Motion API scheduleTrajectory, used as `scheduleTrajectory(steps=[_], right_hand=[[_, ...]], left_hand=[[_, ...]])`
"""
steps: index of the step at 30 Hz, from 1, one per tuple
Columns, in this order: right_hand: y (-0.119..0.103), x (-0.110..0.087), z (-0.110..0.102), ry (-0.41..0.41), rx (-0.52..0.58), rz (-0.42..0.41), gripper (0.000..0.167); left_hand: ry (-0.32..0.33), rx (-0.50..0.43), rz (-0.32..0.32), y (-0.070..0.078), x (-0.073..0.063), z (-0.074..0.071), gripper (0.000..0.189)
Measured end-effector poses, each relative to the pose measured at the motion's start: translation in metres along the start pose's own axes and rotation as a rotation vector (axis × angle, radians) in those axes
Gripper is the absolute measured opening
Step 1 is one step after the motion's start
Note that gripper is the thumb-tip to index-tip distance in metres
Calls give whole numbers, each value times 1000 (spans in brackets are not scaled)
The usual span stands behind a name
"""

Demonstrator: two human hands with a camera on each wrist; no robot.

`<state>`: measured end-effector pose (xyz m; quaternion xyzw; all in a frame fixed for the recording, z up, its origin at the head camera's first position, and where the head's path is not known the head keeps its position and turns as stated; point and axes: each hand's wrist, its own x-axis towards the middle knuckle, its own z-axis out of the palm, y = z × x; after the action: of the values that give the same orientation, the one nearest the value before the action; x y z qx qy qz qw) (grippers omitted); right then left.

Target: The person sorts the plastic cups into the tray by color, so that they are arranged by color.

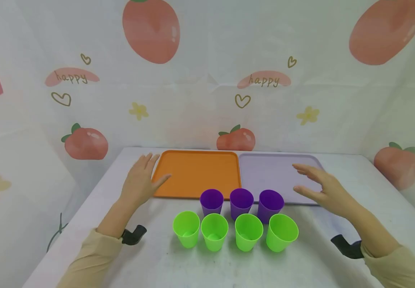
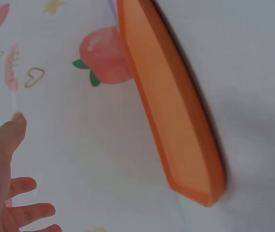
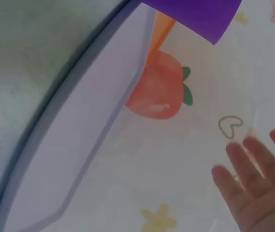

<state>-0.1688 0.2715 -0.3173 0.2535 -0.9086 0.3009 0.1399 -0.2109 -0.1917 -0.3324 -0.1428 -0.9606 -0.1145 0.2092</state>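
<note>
Above the left edge of an orange tray (image 1: 196, 174) my left hand (image 1: 140, 182) hovers, thumb spread and holding nothing. My right hand (image 1: 324, 190) is held over the right side of a pale lilac tray (image 1: 268, 172), its fingers extended and its grasp empty. Between the hands, three purple cups (image 1: 241, 204) stand upright in a row by the trays' near edges. In front of them is a row of several bright green cups (image 1: 214, 232), upright with open tops. The right wrist view shows part of a purple cup (image 3: 200, 17) beyond the lilac tray.
The two trays lie side by side at the back of the white table (image 1: 200, 272). A printed cloth (image 1: 193, 88) with fruit and hearts hangs behind and around it. Black straps (image 1: 133, 235) sit at both wrists. A thin dark cable (image 1: 58, 232) shows beyond the table's left edge.
</note>
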Motion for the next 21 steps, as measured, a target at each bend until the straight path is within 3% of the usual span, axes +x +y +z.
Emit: scheduleTrajectory(steps=[4,15,21], right_hand=[[7,-4,1,-56,101,-78,56],[14,-16,7,-212,258,-194,56],[16,-22,14,-285,326,-240,61]], left_hand=[[-49,-74,-50,-9,-3,5,67],[-268,-294,-201,-26,-8,19,68],[-316,-348,-234,-32,-9,31,70]])
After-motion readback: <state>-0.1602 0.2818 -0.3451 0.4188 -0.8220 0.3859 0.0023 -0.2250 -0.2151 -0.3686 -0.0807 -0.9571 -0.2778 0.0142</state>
